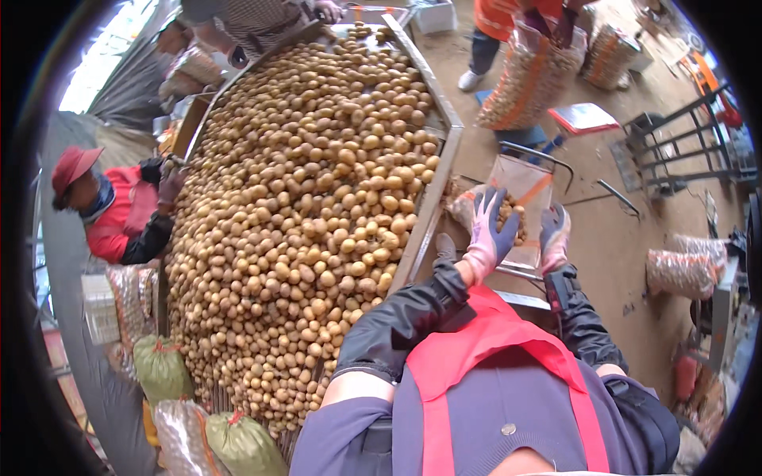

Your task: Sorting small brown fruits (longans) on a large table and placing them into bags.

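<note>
Both my hands wear pink and grey-purple gloves. My left hand [488,230] is open, fingers spread, over the left side of a clear bag with orange stripes [533,170]. Potatoes [519,222] show at the bag's mouth beside these fingers. At the bag's right edge is my right hand [555,236], with its fingers raised and slightly bent; nothing shows in its grasp. A metal frame [559,163] with dark bars stands around the bag. To the left, a large sloping sorting table [447,135] carries a deep spread of potatoes [317,198].
A person in a red cap [78,170] works at the table's left side. Another in orange [496,20] handles a full potato bag [528,83]. A hand cart [686,143] and filled bags [681,274] stand at right. Green sacks [246,446] lie by the table's near end.
</note>
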The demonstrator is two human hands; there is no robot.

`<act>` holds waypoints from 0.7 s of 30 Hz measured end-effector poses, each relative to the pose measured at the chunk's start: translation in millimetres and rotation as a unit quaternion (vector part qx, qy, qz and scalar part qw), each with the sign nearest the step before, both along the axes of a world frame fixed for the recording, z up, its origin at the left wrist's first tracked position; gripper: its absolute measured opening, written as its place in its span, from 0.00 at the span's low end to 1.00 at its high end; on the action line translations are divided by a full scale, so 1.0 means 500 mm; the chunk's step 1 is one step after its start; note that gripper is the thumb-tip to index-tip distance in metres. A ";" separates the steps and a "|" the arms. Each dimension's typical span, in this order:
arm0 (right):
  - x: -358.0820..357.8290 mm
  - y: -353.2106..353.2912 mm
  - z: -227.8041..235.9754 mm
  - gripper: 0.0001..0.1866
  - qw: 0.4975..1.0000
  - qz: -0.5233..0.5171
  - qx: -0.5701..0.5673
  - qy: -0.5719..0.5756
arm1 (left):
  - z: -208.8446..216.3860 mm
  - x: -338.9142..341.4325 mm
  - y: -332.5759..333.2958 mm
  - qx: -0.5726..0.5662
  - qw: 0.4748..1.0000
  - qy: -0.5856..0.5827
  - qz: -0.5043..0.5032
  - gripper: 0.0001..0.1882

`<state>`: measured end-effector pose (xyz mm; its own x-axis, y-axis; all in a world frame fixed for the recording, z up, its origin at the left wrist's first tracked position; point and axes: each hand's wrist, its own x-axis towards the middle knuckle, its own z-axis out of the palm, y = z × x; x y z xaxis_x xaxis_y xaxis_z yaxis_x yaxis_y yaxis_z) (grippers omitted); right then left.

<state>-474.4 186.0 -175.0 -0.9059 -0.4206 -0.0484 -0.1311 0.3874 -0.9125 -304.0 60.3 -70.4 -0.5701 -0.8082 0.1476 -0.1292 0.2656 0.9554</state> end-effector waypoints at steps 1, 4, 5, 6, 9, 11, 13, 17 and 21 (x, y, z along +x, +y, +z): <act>0.017 -0.011 0.024 0.18 1.000 0.007 0.023 0.015 | 0.017 0.058 -0.029 -0.067 0.997 -0.020 -0.019 0.26; 0.093 -0.046 0.044 0.16 0.991 0.107 0.066 0.050 | 0.045 0.200 -0.070 -0.042 0.995 -0.080 -0.051 0.23; 0.046 -0.026 -0.045 0.16 0.997 0.062 -0.023 -0.042 | 0.096 0.177 -0.071 0.014 0.990 -0.074 -0.116 0.21; 0.134 -0.072 0.008 0.14 0.987 0.151 -0.014 0.054 | 0.135 0.221 -0.078 0.050 0.990 -0.024 -0.127 0.21; 0.229 -0.148 0.028 0.17 0.972 0.216 -0.090 0.033 | 0.380 0.211 -0.063 0.139 0.951 0.039 -0.273 0.23; 0.300 -0.197 0.072 0.17 0.948 0.304 -0.091 0.027 | 0.488 0.194 -0.020 -0.083 0.917 0.210 -0.328 0.26; 0.316 -0.226 0.097 0.17 0.928 0.363 -0.071 0.040 | 0.580 0.154 0.031 -0.145 0.835 0.307 -0.432 0.22; 0.347 -0.265 0.163 0.17 0.860 0.503 -0.038 0.083 | 0.649 0.184 0.123 -0.089 0.848 0.241 -0.464 0.12; 0.343 -0.286 0.242 0.18 0.802 0.586 0.020 0.116 | 0.653 0.205 0.081 -0.079 0.858 0.222 -0.456 0.13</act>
